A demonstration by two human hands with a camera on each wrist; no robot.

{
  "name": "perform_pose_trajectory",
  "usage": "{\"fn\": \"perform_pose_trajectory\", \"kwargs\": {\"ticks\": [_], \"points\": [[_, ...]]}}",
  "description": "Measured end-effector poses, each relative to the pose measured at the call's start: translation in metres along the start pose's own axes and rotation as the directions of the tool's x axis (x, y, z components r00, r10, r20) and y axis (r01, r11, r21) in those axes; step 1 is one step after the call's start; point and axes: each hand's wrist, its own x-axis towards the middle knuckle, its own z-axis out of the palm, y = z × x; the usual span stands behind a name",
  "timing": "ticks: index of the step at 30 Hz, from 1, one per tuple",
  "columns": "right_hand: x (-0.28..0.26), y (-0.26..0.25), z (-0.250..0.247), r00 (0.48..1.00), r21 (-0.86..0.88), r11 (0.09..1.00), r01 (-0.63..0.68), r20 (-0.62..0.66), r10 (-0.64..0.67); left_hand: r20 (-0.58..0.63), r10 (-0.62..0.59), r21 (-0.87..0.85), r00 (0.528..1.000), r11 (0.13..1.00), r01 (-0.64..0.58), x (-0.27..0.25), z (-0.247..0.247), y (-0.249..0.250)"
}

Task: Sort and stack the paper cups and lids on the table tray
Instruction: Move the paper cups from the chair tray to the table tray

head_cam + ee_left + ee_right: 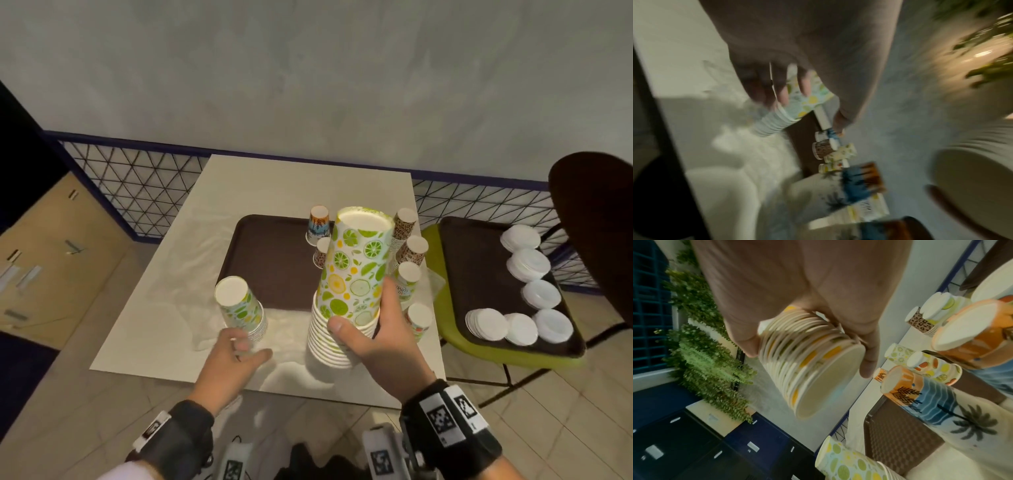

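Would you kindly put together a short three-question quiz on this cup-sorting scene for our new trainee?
1. True or false: the right hand grips a stack of citrus-print cups.
2. Where do the white lids lie? A) on the brown tray on the table; B) on the second tray, on the green chair; C) on the floor.
3. Fill in: the left hand is at the base of the smaller citrus stack, which stands upside ____.

Key: 1 true; 2 B; 3 down.
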Motion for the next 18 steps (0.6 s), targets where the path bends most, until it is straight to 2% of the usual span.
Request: {"fn": "perform_pose_trajectory", "kwargs": {"ticks": [2,3,5,7,12,16,18], "points": [[0.002,-0.001,0.005,0.999,-0.083,0.996,0.026,0.036,-0.023,0.223,0.147,-0.053,0.964,0.989,-0.138,-0.025,-0.003,0.025],[0.003,-0.001,0.008,0.998,-0.118,0.992,0.038,0.059,-0.032,0.291,0.212,-0.081,0.933,0.977,-0.197,-0.036,-0.005,0.04],[0.005,0.001,0.016,0.994,-0.152,0.987,0.051,0.105,-0.036,0.346,0.312,-0.153,0.885,0.949,-0.274,-0.052,-0.006,0.07],[0.008,0.0,0.024,0.991,-0.149,0.988,0.044,0.133,-0.024,0.339,0.375,-0.202,0.863,0.925,-0.323,-0.059,-0.006,0.093],[0.019,-0.001,0.023,0.97,-0.066,0.997,-0.041,0.236,0.056,0.273,0.423,-0.262,0.864,0.897,-0.356,-0.054,-0.003,0.109],[0.024,-0.004,0.02,0.936,-0.004,0.991,-0.137,0.328,0.131,0.228,0.379,-0.333,0.897,0.896,-0.294,-0.046,0.004,0.104],[0.025,-0.007,0.021,0.926,-0.043,0.99,-0.136,0.351,0.142,0.211,0.337,-0.356,0.917,0.901,-0.249,-0.038,0.009,0.094]]}}
